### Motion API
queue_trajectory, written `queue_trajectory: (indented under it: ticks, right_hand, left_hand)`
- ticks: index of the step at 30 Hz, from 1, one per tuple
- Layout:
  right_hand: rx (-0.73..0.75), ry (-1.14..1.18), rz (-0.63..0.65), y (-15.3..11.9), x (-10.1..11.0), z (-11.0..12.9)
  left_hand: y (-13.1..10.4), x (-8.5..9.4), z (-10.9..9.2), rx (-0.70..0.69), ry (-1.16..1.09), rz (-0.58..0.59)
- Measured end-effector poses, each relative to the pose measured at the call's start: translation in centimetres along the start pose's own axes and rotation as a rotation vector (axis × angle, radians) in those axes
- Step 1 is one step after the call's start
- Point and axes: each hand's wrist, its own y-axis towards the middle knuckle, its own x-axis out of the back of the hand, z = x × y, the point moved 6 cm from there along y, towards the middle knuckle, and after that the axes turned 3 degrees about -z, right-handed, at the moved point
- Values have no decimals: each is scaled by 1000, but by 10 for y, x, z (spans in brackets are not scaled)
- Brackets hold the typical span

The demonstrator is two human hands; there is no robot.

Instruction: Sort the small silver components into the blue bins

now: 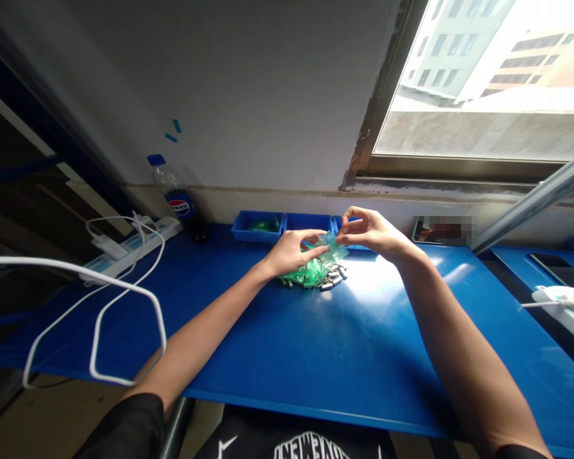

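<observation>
A small see-through green plastic bag [333, 248] hangs just above a pile on the blue table. My left hand [291, 252] grips the bag's left side between thumb and fingers. At the bag's upper right edge, my right hand [370, 233] has its thumb and curled fingers pinched together; what lies between those fingertips is too small to make out. Under both hands are shiny green plastic pieces [307, 275], partly hidden by my left hand. Several small silver and dark metal cylinders [333, 280] lie at the pile's right side.
Behind the pile stand blue bins in a row; the left bin [242, 231] holds green pieces. A cola bottle [179, 203] and a white power strip [131, 245] are at the left, with a looping white cable [159, 312] before them. A phone-like object [425, 231] leans behind my right hand.
</observation>
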Motion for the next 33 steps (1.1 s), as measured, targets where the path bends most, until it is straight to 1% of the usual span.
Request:
queue_trajectory:
  ticks: [4, 6, 7, 9, 11, 13, 14, 16, 18, 20, 21, 25, 29, 33]
  right_hand:
    - [51, 73, 10, -3, -3, 10]
    - [69, 78, 5, -1, -5, 9]
    - [73, 70, 0, 0, -6, 7]
    - [63, 23, -15, 4, -8, -1]
    - [34, -78, -36, 8, -10, -12]
    - [21, -234, -42, 11, -13, -21]
    - [23, -314, -33, 13, -15, -25]
    - [48, -432, -3, 14, -20, -29]
    - [93, -500, 28, 14, -26, -29]
    - [150, -558, 66, 12, -32, -29]
    - [178, -584, 90, 11, -35, -29]
    - [241, -641, 172, 8, -46, -33]
    - [221, -663, 157, 11, -48, -40]
    - [244, -702, 119, 15, -46, -41]
  left_hand:
    - [1, 0, -6, 28, -222, 70]
    - [2, 4, -8, 43, -238, 78]
    - [2, 8, -9, 43, -211, 66]
    - [3, 21, -8, 31, -91, -3]
    - [4, 40, -6, 13, 91, -134]
    - [3, 59, -1, -2, 309, -244]
    - [3, 67, 3, -3, 423, -272]
    - [2, 80, 13, 43, 647, -317]
    - [1, 87, 24, 115, 774, -312]
    - [2, 86, 31, 125, 804, -262]
    - [2, 83, 32, 107, 794, -239]
    - [6, 66, 21, -32, 721, -169]
    - [5, 49, 5, -146, 652, -65]
    - [2, 36, -2, -146, 593, 48]
